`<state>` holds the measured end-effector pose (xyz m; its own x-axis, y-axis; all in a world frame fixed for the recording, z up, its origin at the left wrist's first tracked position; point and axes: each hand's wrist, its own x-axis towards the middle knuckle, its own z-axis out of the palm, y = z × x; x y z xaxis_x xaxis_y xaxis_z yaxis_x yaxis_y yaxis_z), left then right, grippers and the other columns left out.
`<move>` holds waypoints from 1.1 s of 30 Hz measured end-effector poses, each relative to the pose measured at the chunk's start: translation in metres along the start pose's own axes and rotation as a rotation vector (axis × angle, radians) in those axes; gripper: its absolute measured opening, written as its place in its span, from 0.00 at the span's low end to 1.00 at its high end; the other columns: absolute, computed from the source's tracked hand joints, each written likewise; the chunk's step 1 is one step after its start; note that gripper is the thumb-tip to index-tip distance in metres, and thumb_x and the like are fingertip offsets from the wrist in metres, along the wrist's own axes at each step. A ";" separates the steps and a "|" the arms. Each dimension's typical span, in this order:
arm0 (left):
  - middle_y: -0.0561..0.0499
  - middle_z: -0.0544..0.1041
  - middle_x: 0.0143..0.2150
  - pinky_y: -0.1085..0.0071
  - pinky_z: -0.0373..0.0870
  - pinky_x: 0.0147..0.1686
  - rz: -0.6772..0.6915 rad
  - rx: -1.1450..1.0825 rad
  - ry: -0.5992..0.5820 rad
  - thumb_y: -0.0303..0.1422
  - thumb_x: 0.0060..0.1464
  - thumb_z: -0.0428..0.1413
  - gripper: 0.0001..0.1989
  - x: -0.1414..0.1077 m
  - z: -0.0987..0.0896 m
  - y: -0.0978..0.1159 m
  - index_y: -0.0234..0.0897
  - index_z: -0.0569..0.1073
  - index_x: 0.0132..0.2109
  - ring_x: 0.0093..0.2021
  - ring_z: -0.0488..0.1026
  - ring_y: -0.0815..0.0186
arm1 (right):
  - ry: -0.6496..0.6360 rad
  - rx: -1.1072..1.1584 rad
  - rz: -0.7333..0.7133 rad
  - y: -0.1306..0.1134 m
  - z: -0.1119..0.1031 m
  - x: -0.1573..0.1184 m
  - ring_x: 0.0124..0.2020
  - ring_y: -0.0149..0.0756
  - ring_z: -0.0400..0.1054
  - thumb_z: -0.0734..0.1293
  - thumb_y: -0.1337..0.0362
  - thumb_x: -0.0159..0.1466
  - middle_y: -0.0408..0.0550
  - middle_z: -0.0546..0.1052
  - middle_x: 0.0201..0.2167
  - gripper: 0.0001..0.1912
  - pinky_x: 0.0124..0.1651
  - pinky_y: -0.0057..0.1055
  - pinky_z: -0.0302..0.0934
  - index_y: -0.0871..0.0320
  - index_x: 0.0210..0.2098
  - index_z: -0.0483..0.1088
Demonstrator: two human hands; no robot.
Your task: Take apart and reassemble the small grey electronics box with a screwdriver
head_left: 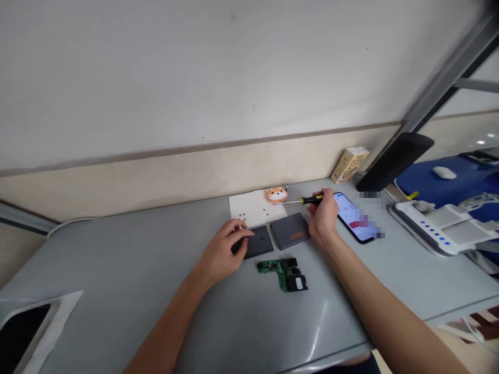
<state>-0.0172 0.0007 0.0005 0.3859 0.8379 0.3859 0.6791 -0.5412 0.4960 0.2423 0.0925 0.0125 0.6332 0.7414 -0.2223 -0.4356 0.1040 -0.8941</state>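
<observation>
My left hand (pixel 226 246) rests its curled fingers on a dark flat panel (pixel 260 241) lying on the grey table. My right hand (pixel 324 213) grips a black and yellow screwdriver (pixel 307 200), whose thin shaft points left, its tip near an orange animal-face case (pixel 276 195). Between my hands sits a dark grey box-like housing (pixel 290 230). A green circuit board (pixel 281 270) with black parts lies in front of the panel and housing. Several small dark screws (pixel 242 216) are on a white paper sheet (pixel 251 203) behind the panel.
A lit phone (pixel 353 218) lies right of my right hand. Farther right are a yellow carton (pixel 349 164), a black cylindrical object (pixel 395 161) and a white device (pixel 444 228). Another dark-screened device (pixel 25 330) lies at the lower left. A wall runs behind the table (pixel 128 259).
</observation>
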 end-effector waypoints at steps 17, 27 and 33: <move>0.49 0.77 0.43 0.66 0.74 0.42 -0.002 -0.072 -0.017 0.22 0.60 0.49 0.15 -0.001 -0.001 -0.005 0.41 0.78 0.44 0.41 0.75 0.65 | -0.176 -0.041 -0.048 -0.004 0.006 -0.017 0.23 0.25 0.59 0.66 0.57 0.59 0.42 0.70 0.26 0.12 0.21 0.24 0.53 0.58 0.24 0.69; 0.49 0.77 0.42 0.67 0.73 0.44 0.066 -0.087 0.049 0.20 0.59 0.51 0.14 -0.001 0.001 -0.008 0.40 0.77 0.43 0.42 0.75 0.65 | -0.293 -0.239 0.005 -0.003 0.001 -0.014 0.16 0.24 0.51 0.65 0.56 0.62 0.38 0.63 0.19 0.14 0.18 0.26 0.46 0.58 0.24 0.70; 0.49 0.78 0.42 0.67 0.73 0.43 0.031 -0.086 0.046 0.21 0.60 0.51 0.13 0.000 -0.001 -0.007 0.39 0.77 0.42 0.41 0.75 0.65 | -0.328 -0.333 -0.025 -0.004 0.001 -0.019 0.17 0.27 0.53 0.64 0.55 0.63 0.39 0.63 0.18 0.15 0.19 0.27 0.48 0.57 0.25 0.71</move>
<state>-0.0223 0.0040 -0.0023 0.3756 0.8175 0.4365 0.6103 -0.5727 0.5473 0.2313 0.0788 0.0202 0.3819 0.9173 -0.1125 -0.1601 -0.0543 -0.9856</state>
